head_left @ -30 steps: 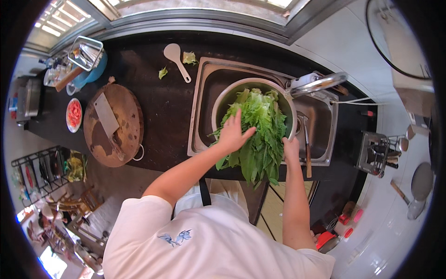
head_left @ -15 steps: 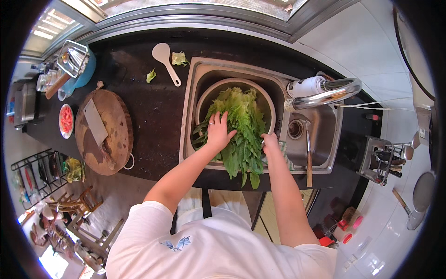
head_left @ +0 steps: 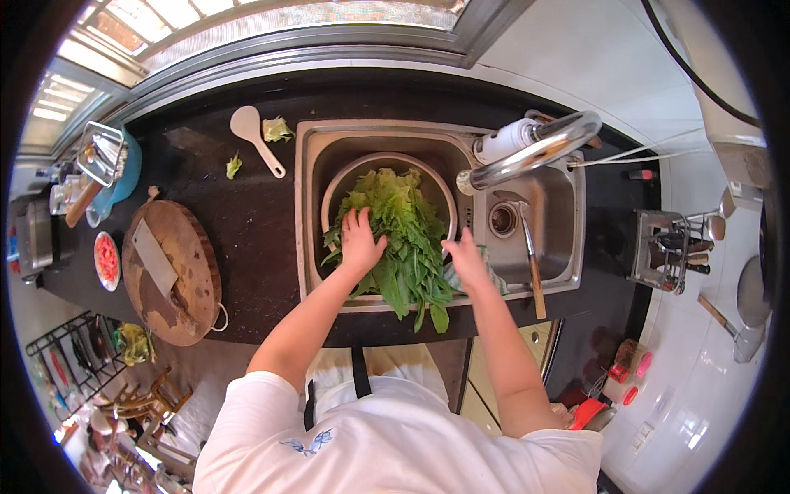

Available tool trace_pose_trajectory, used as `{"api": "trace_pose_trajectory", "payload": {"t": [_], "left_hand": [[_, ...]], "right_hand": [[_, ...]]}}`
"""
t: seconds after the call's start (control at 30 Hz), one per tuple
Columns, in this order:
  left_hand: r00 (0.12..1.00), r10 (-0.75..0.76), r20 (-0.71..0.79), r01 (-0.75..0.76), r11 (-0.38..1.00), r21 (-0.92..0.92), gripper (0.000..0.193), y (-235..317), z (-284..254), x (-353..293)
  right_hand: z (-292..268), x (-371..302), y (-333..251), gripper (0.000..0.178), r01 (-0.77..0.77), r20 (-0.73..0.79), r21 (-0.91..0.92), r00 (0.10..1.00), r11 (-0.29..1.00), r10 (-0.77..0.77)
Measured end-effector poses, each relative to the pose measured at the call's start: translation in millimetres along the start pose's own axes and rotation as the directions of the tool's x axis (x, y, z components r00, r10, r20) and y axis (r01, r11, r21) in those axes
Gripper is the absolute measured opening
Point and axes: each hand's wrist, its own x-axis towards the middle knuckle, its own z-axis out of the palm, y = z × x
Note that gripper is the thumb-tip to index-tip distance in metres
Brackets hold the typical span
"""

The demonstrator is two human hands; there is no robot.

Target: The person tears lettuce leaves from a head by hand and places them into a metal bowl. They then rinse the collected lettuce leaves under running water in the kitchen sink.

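A heap of leafy greens (head_left: 401,216) fills a round metal basin (head_left: 452,198) in the left bowl of the sink, its darker leaves hanging over the front edge. My left hand (head_left: 360,244) lies on the left side of the heap, fingers spread over the leaves. Beside the basin's right rim is my right hand (head_left: 469,263), with thumb and forefinger apart and nothing visible between them. Below that hand, a checked cloth (head_left: 496,278) is draped at the sink's front, partly covered.
A wooden-handled metal utensil (head_left: 531,259) leans across the right sink bowl, under the curved faucet (head_left: 547,155). To the left are a white rice paddle (head_left: 255,138), leaf scraps, a cleaver (head_left: 154,256) on a round chopping board (head_left: 197,284), and a bowl of red pieces (head_left: 107,259).
My right hand has come off the basin rim and its fingers have opened. My left hand stays on the greens. The whole view has shifted, with the sink now further left and lower.
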Motion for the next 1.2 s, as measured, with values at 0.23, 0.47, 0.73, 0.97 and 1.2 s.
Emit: {"api": "trace_pose_trajectory", "payload": {"t": [0.23, 0.47, 0.73, 0.97, 1.2], "left_hand": [[0.965, 0.049, -0.259, -0.030, 0.997, 0.077, 0.068, 23.5, -32.8, 32.2], [0.935, -0.351, 0.048, 0.353, 0.915, -0.196, 0.072, -34.6, -38.1, 12.9], [0.758, -0.480, 0.442, 0.328, 0.866, 0.379, 0.074, -47.5, -28.6, 10.3], [0.739, -0.560, 0.375, 0.635, 0.764, -0.111, 0.075, -16.2, -71.1, -19.5], [0.954, -0.212, 0.212, 0.289, 0.839, -0.462, 0.065, -29.9, -173.5, -104.2]], "right_hand": [[-77.9, 48.8, -30.7, 0.036, 0.385, -0.162, -0.158, 0.899, 0.910, -0.408], [14.1, 81.3, -15.5, 0.052, 0.480, 0.135, -0.465, 0.869, 0.744, -0.476], [66.7, 138.9, -33.9, 0.088, 0.109, -0.010, -0.725, 0.986, 0.680, -0.169], [40.6, 115.6, -66.5, 0.064, 0.147, -0.138, -0.722, 0.927, 0.676, -0.348], [5.8, -2.7, -117.9, 0.048, 0.527, -0.017, -0.529, 0.777, 0.665, -0.629]]}}
